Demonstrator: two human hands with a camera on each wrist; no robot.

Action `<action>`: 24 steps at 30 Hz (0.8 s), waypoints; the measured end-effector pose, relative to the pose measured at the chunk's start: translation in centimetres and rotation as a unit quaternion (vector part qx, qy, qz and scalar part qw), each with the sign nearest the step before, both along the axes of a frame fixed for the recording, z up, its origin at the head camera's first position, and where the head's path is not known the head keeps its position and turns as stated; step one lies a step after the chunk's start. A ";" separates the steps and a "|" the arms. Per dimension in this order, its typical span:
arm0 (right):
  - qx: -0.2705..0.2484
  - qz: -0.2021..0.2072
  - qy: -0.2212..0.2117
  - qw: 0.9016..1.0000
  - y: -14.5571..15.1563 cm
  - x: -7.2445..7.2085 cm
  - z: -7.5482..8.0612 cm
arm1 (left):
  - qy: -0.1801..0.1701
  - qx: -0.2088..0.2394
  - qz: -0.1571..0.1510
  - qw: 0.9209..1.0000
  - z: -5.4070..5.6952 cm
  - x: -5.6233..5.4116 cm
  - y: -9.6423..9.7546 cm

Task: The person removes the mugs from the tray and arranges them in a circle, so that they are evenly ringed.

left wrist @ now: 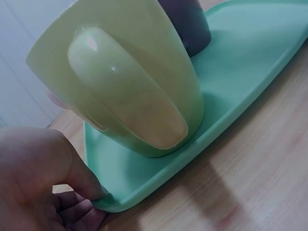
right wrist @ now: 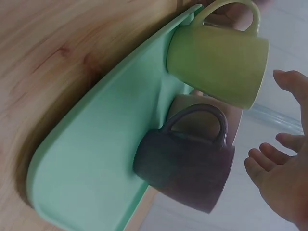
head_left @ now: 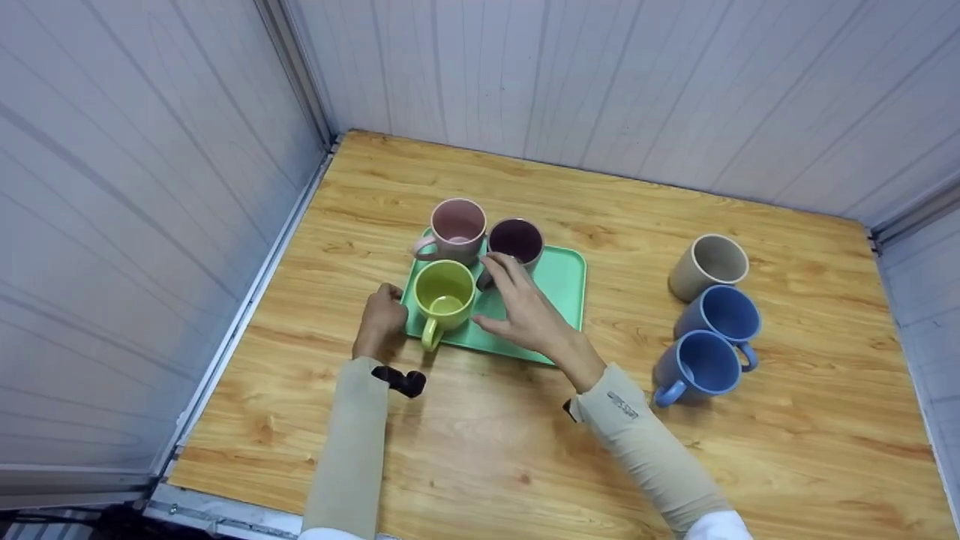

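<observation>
A green tray (head_left: 564, 279) lies on the wooden table, bearing a yellow-green mug (head_left: 444, 289), a pink mug (head_left: 459, 225) and a dark purple mug (head_left: 516, 238). At the tray's near left corner my left hand (head_left: 381, 316) pinches the rim; in the left wrist view the thumb presses on top with the fingers curled beneath. My right hand (head_left: 525, 311) is over the tray beside the yellow-green and purple mugs, fingers spread and partly hiding the purple mug's handle. In the right wrist view, that hand (right wrist: 286, 178) holds nothing and stands apart from the mug rims.
On the right part of the table, a beige mug (head_left: 684, 276) and two blue mugs, one (head_left: 694, 319) behind the other (head_left: 671, 367), stand close together in a row. Pale panel walls (head_left: 600, 82) enclose the table at the back and sides.
</observation>
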State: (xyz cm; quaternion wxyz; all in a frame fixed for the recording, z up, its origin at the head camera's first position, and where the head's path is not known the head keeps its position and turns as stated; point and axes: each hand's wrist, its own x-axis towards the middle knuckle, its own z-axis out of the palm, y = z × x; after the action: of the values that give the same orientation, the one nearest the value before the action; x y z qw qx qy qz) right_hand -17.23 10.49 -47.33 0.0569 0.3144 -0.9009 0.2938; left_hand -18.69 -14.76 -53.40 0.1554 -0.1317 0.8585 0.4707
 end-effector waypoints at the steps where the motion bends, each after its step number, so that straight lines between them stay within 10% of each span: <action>1: 0.001 0.004 -0.004 1.000 -0.3 -0.1 0.1 | -0.001 0.003 0.002 1.000 0.0 0.0 0.0; 24: 0.113 0.045 -0.057 0.991 -5.2 -2.0 -0.1 | 0.011 0.009 0.027 1.000 -0.1 0.1 0.2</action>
State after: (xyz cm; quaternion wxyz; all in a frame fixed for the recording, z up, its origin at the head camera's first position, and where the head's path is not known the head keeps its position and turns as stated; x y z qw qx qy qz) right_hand -19.27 5.24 -47.45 -0.0433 0.3414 -0.9152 0.2096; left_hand -18.63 -14.51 -53.47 0.1347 -0.1480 0.8522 0.4834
